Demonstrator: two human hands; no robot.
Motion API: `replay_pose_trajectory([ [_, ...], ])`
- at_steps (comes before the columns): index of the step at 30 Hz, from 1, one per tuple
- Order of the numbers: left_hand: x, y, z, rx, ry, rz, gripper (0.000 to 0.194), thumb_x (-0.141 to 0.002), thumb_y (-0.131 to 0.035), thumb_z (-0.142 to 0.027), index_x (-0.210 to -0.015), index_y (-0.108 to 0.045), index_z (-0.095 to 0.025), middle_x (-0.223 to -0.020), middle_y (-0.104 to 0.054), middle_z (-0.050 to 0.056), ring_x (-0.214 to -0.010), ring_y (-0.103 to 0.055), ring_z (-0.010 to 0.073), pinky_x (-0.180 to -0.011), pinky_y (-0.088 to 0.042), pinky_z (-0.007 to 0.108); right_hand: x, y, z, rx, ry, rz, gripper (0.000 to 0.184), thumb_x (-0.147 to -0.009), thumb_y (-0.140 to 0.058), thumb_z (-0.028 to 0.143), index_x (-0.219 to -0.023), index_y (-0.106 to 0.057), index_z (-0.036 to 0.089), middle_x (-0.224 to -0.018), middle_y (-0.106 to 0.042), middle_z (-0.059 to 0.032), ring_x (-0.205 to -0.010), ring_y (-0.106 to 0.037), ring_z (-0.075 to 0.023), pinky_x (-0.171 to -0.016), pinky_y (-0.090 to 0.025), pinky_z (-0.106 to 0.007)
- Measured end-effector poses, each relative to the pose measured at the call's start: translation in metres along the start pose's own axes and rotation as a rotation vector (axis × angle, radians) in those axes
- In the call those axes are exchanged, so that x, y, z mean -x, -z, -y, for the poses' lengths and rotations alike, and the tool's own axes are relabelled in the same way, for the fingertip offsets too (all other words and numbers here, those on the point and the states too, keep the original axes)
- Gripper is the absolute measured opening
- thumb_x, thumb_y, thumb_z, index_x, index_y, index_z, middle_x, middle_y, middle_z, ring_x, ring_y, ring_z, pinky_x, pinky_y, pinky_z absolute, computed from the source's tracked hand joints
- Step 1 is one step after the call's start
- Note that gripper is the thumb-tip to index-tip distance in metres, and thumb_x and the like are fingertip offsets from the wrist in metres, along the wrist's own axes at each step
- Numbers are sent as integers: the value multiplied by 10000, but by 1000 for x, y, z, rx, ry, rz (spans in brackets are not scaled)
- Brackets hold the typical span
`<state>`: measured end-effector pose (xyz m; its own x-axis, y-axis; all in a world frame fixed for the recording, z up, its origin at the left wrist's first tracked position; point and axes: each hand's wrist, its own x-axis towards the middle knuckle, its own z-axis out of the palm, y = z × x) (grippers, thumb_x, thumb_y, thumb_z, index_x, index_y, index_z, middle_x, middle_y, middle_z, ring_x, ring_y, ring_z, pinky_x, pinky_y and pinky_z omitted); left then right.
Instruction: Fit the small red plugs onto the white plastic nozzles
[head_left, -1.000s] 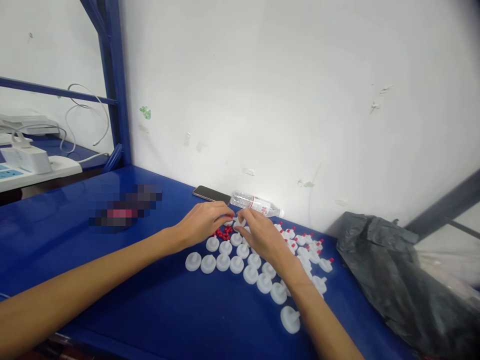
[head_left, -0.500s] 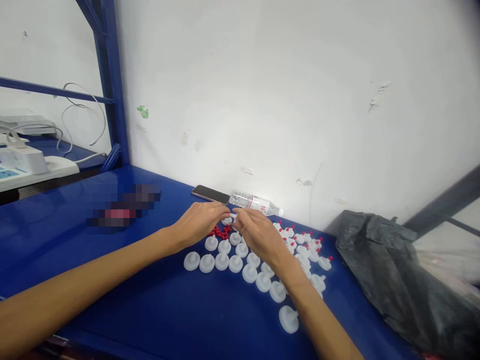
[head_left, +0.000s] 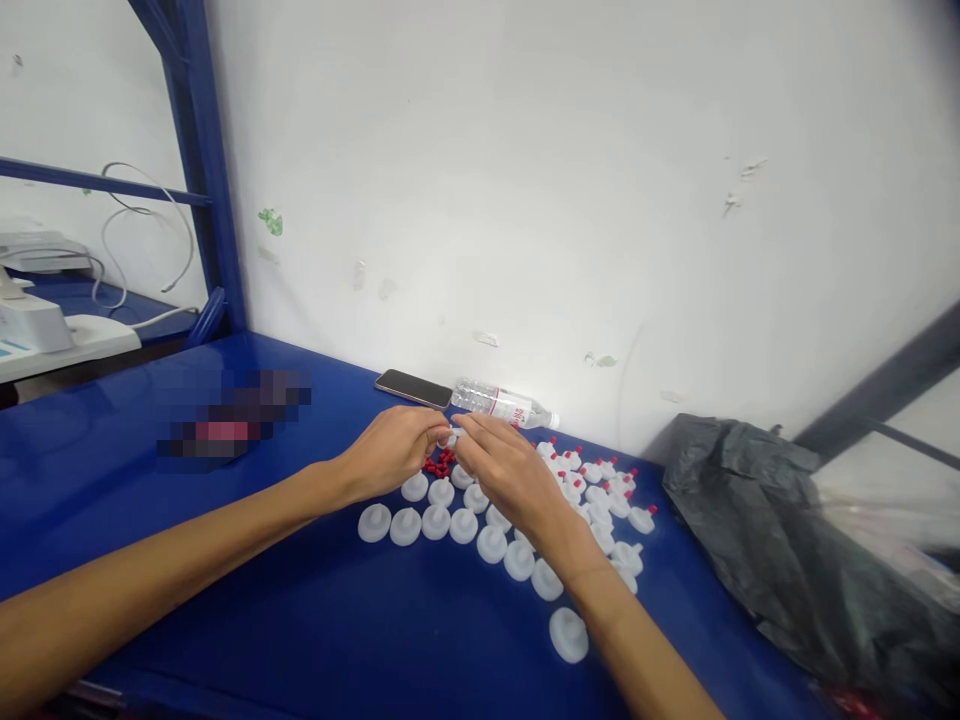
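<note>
My left hand [head_left: 397, 450] is closed in a pinch above the blue table [head_left: 360, 620]. Its fingertips meet the end of a white spouted cap [head_left: 454, 437], mostly hidden by the fingers. My right hand [head_left: 506, 465] is closed around the other side of that cap. Just below the fingertips lies a pile of small red tips [head_left: 439, 465]. Several plain white spouted caps [head_left: 435, 521] stand in rows nearer to me. Under and beyond my right wrist are several white caps with red tips [head_left: 643, 518] on their spouts.
A black phone [head_left: 412, 387] and a clear plastic bottle [head_left: 506, 405] lie along the white wall. At the right slumps a dark plastic bag [head_left: 765, 540]. A blurred-out object [head_left: 232, 415] is on the left, with a white power strip [head_left: 97, 338] farther left.
My fingertips have stayed together and turned slightly around the white cap. Red that showed at my left fingertips is now hidden. The whole view has shifted a little.
</note>
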<state>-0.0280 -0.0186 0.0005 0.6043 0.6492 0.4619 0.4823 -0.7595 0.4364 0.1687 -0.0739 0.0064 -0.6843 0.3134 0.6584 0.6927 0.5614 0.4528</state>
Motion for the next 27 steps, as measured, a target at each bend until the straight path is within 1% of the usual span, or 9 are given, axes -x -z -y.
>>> replay_pose_trajectory([
  [3, -1, 1, 0, -23, 21, 19, 365, -1037, -396, -303, -776, -626, -193, -759, -688, 16, -692, -603, 169, -663, -412, 288, 0, -3, 0, -59, -87, 91, 255, -1022, -450, 132, -964, -693, 182, -1145, -771, -90, -1065, -703, -204, -940, -571, -337],
  [6, -3, 0, 3, -127, 35, 3, 370, -1058, -364, -337, -916, -677, -201, -892, -728, 36, -834, -658, 199, -763, -455, 310, 1, -3, -7, -119, -158, 204, 239, -1027, -435, 158, -1000, -666, 211, -1080, -768, -54, -974, -705, -181, -864, -561, -310],
  [8, -4, 0, 9, -232, 52, -33, 354, -1059, -363, -338, -1023, -688, -203, -991, -736, 56, -938, -667, 222, -830, -473, 330, 5, -2, -16, -100, -216, 237, 241, -1011, -432, 135, -1079, -647, 219, -1081, -751, -55, -925, -696, -190, -826, -547, -318],
  [10, -4, 0, 18, -341, 81, -47, 324, -1044, -384, -303, -1080, -691, -205, -1049, -734, 70, -1010, -656, 241, -863, -485, 345, 13, 0, -29, -58, -338, 278, 306, -1000, -410, 117, -1192, -622, 228, -1153, -718, -77, -909, -685, -209, -818, -535, -343],
  [13, -5, 0, 32, -449, 154, -6, 311, -1014, -399, -246, -1032, -704, -188, -1043, -727, 100, -1055, -637, 272, -875, -498, 368, 28, 0, -48, -46, -547, 322, 376, -1013, -369, 155, -1301, -596, 240, -1227, -676, -97, -896, -686, -224, -813, -541, -374],
  [15, -5, -1, 39, -457, 198, 28, 302, -1000, -405, -237, -987, -702, -183, -1036, -721, 113, -1054, -640, 284, -859, -504, 373, 36, -2, -57, -101, -609, 320, 393, -1025, -352, 194, -1330, -597, 233, -1224, -687, -98, -972, -694, -236, -876, -546, -391],
  [21, -4, -7, 45, -410, 239, 80, 289, -976, -419, -259, -894, -692, -210, -951, -716, 90, -943, -680, 258, -790, -509, 346, 44, -10, -57, -227, -562, 434, 458, -1057, -313, 323, -1391, -594, 185, -1366, -683, -121, -1323, -588, -266, -1153, -423, -487],
  [25, -4, -9, 44, -394, 250, 103, 310, -973, -407, -278, -892, -698, -206, -951, -720, 98, -937, -688, 258, -795, -509, 343, 44, -14, -46, -249, -569, 548, 520, -1068, -286, 392, -1472, -525, 168, -1487, -590, -135, -1449, -464, -306, -1216, -327, -560],
  [27, -4, -8, 43, -388, 259, 114, 306, -962, -414, -278, -900, -704, -204, -953, -726, 104, -926, -693, 261, -785, -510, 342, 44, -15, -42, -260, -565, 590, 524, -1068, -295, 404, -1486, -512, 174, -1504, -570, -140, -1462, -444, -322, -1218, -312, -580],
])
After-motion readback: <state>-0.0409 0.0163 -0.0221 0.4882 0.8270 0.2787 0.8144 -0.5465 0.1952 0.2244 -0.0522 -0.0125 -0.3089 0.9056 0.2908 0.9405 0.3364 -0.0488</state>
